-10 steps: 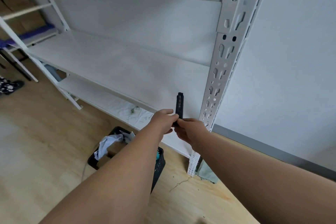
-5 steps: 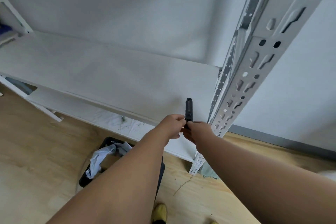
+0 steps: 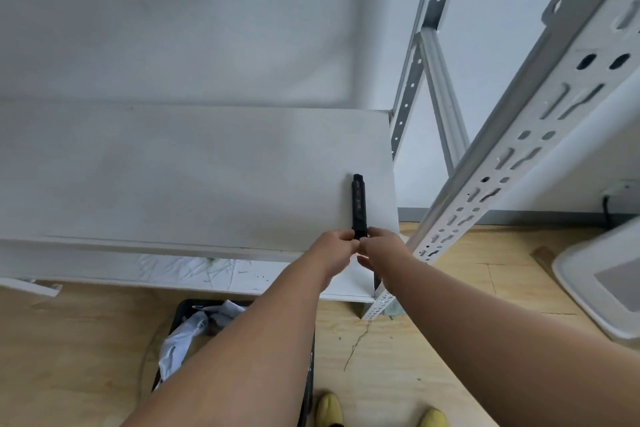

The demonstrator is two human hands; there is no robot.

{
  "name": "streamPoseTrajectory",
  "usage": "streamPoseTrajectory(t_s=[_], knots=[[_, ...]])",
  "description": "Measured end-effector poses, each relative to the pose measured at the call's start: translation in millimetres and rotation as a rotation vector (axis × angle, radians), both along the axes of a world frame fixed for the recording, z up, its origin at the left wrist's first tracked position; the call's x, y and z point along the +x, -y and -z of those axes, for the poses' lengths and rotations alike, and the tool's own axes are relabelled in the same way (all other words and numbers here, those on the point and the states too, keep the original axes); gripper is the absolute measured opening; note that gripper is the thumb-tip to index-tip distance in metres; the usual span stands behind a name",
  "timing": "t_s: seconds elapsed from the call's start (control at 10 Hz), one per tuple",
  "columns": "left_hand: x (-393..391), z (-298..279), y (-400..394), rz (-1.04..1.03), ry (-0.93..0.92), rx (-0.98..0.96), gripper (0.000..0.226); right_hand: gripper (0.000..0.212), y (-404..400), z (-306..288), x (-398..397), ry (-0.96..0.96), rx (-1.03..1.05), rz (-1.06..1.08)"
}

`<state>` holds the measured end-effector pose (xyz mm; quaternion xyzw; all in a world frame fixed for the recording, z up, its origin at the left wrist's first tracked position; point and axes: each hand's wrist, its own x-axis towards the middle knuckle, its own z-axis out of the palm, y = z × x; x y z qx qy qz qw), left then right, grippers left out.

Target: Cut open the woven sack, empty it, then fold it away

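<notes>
Cutter: slim black plastic utility knife (image 3: 358,204), held upright over the front right corner of the white board shelf (image 3: 194,177); whether a blade is out cannot be told.
Left hand: the left hand (image 3: 334,250) has its fingers curled onto the cutter's lower end from the left.
Right hand: the right hand (image 3: 382,248) meets it from the right, fingertips pinching the same lower end, so both hands are clamped on the tool.
Sack: no woven sack can be made out; the crumpled white material (image 3: 194,333) below the shelf's front edge may be part of it, but that is too unclear to say.
Bin: black open crate (image 3: 180,312) on the pale wooden floor (image 3: 69,350), below the shelf and partly behind the left forearm.
Upright: perforated white metal post (image 3: 512,163) just right of the shelf's corner.
Feet: yellow shoes (image 3: 330,409) on the floor, well below the shelf.
Change: over the last second the view has closed in on the shelf corner, and the cutter has stayed between both hands above it.
Meaning: this looks like readying or closing the cutter at the shelf; which one cannot be judged, so progress on the cutting is uncertain.
</notes>
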<state>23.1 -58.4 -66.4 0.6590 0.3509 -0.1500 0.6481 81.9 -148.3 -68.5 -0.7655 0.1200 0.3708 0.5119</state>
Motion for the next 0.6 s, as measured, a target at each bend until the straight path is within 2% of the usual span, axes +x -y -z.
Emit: streamPoseTrajectory(t_s=[0.1, 0.2, 0.4, 0.5, 0.6], knots=[[5.1, 2.6, 2.5, -0.015, 0.029, 0.066, 0.048, 0.055, 0.1, 0.9, -1.2, 0.155, -0.129, -0.107], [7.8, 5.2, 2.1, 0.029, 0.039, 0.129, 0.046, 0.055, 1.3, 4.8, -0.9, 0.176, -0.092, -0.130], [8.1, 5.5, -4.2, 0.078, 0.082, 0.114, 0.044, 0.055, 3.4, 3.7, -0.7, 0.171, -0.070, -0.158], [3.5, -1.2, -4.8, 0.080, 0.075, 0.141, 0.047, 0.056, 5.3, -6.5, -6.5, 0.208, -0.078, -0.162], [-2.8, -13.0, -8.5, 0.008, 0.098, 0.226, 0.048, 0.055, 5.9, -17.8, -13.2, 0.329, -0.088, -0.179]])
